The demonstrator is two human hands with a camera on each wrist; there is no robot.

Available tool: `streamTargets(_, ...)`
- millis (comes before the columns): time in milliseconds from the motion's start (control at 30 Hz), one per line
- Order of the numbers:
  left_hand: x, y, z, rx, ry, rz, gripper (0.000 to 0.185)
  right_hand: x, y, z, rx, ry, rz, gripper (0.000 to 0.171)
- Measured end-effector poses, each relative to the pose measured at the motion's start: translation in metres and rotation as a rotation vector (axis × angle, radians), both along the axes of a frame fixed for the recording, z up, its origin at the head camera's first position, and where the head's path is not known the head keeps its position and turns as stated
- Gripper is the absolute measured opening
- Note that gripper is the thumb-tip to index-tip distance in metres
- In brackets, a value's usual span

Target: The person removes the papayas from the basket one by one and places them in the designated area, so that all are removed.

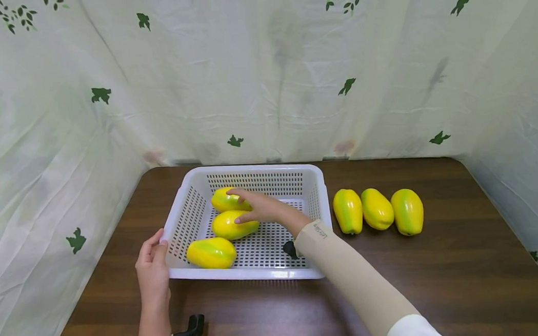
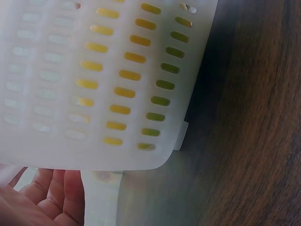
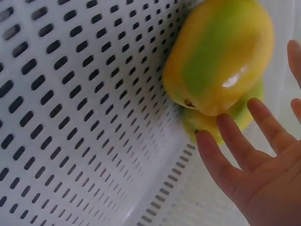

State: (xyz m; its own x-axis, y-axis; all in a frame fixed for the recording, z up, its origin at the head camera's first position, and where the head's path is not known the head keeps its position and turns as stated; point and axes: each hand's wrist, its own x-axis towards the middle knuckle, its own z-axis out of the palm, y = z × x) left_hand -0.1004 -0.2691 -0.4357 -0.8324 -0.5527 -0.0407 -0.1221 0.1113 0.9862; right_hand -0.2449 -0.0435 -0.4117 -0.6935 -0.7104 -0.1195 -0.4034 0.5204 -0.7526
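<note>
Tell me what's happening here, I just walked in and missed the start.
A person steadies a white basket on a brown table with the left hand. The right hand reaches inside, open fingers over two of the three papayas in the basket. Three more papayas lie on the table beside it.
</note>
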Motion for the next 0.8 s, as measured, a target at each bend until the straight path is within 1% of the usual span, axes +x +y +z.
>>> streamTargets(167, 0.0, 0.0, 0.001, -0.005, -0.005, 0.005, 0.042, 0.001, -0.001, -0.003, 0.067, -0.014, 0.05, 0.067)
streamTargets(400, 0.001, 0.0, 0.001, 0.002, -0.002, 0.005, 0.041, 0.002, -0.004, -0.011, 0.164, 0.028, 0.086, 0.066)
streamTargets(667, 0.0, -0.001, 0.001, 0.004, -0.002, 0.003, 0.04, 0.003, -0.005, -0.012, 0.208, 0.014, 0.086, 0.065)
streamTargets(800, 0.001, 0.0, 0.002, 0.005, -0.003, 0.004, 0.04, 0.004, -0.003, -0.01, 0.204, 0.006, 0.076, 0.065)
